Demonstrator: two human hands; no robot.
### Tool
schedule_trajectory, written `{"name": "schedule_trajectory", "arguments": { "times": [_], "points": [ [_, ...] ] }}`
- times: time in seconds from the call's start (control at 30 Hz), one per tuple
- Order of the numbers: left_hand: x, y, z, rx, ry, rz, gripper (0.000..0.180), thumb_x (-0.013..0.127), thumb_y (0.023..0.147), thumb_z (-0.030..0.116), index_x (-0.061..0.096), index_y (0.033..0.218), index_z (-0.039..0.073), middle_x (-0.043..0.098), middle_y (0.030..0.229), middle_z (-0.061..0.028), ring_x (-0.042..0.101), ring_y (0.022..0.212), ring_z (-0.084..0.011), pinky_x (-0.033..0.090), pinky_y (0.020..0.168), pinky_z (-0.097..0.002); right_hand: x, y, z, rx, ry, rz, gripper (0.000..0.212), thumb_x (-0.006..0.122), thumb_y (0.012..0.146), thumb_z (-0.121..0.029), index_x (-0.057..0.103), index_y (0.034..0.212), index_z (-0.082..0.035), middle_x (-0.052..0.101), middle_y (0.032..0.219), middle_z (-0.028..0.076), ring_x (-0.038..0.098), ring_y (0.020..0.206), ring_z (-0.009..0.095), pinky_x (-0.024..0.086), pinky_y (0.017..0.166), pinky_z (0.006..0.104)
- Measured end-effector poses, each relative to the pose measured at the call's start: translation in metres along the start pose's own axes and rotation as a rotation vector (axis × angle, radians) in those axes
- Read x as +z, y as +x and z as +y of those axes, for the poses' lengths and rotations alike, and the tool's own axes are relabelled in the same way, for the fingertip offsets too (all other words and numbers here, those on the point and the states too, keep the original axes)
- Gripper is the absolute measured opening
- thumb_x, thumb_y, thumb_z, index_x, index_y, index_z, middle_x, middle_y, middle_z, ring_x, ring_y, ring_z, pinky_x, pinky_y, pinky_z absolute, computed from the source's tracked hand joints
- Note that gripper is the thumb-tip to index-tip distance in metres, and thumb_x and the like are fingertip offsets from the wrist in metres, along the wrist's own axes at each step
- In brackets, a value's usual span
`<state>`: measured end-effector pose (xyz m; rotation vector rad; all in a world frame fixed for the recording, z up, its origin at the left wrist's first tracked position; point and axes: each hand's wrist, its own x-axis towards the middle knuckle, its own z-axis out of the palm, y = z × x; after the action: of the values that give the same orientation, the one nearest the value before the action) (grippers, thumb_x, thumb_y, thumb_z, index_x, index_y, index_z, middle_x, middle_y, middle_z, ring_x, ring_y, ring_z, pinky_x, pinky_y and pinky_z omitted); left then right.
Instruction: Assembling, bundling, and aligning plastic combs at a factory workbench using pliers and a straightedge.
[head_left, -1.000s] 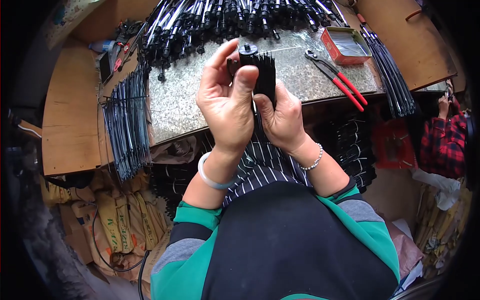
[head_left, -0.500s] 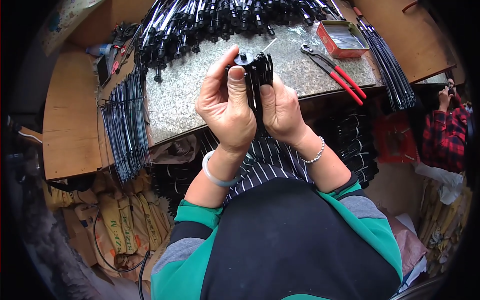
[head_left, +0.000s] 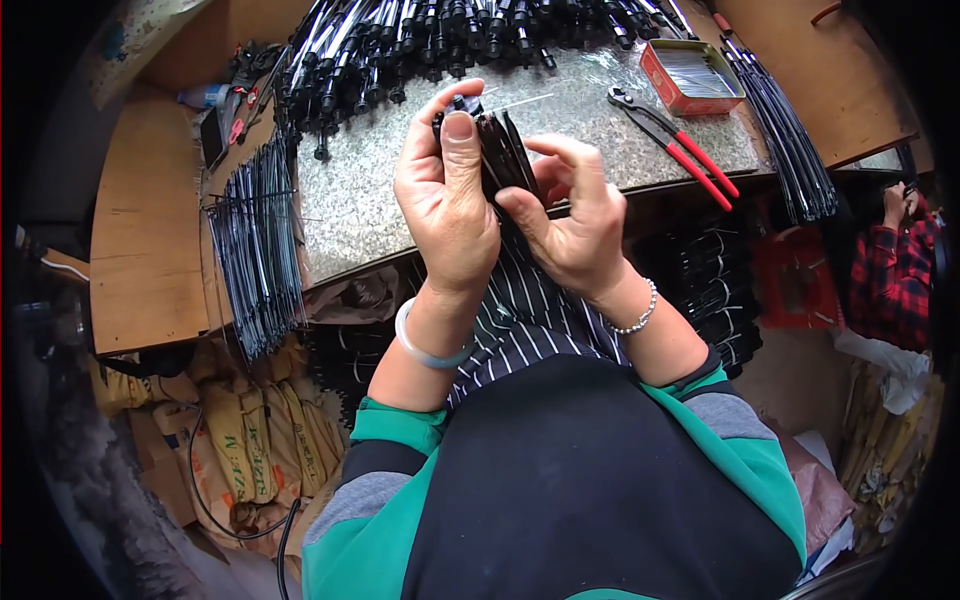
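Note:
My left hand point(head_left: 450, 200) is closed round a bundle of black umbrella ribs point(head_left: 508, 160), held upright over the front edge of the worktop. Its thumb presses near a round black fitting point(head_left: 460, 103) at the top of the bundle. Beside the ribs on the right, my right hand point(head_left: 580, 215) has its thumb and fingers parted, the thumb tip close to the bundle. A thin pale wire point(head_left: 528, 102) shows just past the top of the ribs. The lower end of the bundle is lost against my striped apron point(head_left: 515, 340).
Shafts with black fittings point(head_left: 440, 45) are piled at the back. Red-handled pliers point(head_left: 680, 150) and a red tin of thin wires point(head_left: 690, 80) lie to the right. Rib bundles flank the worktop at left point(head_left: 255, 260) and right point(head_left: 785, 140). A person in a checked sleeve point(head_left: 890, 270) sits far right.
The left hand has tilted the bundle and shifted it slightly left, turning the round fitting away. My right hand has let go of the ribs, its fingers spreading and moving a little right.

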<state>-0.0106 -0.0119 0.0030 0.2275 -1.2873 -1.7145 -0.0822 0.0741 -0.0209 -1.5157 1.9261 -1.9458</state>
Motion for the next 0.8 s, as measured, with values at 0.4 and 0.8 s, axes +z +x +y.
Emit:
{"name": "schedule_trajectory", "arguments": {
  "times": [0.4, 0.8],
  "points": [
    [0.002, -0.008, -0.009, 0.098, -0.012, 0.032, 0.03, 0.051, 0.091, 0.022, 0.051, 0.11, -0.002, 0.059, 0.081, -0.0029, 0.054, 0.069, -0.005, 0.043, 0.062, -0.0164, 0.0, -0.001, -0.007, -0.113, 0.002, 0.111, 0.016, 0.065, 0.079, -0.001, 0.063, 0.094, 0.005, 0.066, 0.08, 0.012, 0.061, 0.067, 0.011, 0.049, 0.059, 0.0218],
    [0.009, -0.014, -0.008, 0.12, -0.019, 0.088, 0.036, 0.052, 0.09, 0.024, 0.052, 0.113, -0.003, 0.062, 0.086, -0.0081, 0.061, 0.079, -0.0121, 0.05, 0.07, -0.0224, -0.004, -0.001, -0.01, -0.063, 0.045, 0.066, 0.012, 0.061, 0.082, -0.001, 0.063, 0.093, 0.005, 0.066, 0.08, 0.008, 0.059, 0.068, 0.008, 0.048, 0.06, 0.0209]
  ]
}}
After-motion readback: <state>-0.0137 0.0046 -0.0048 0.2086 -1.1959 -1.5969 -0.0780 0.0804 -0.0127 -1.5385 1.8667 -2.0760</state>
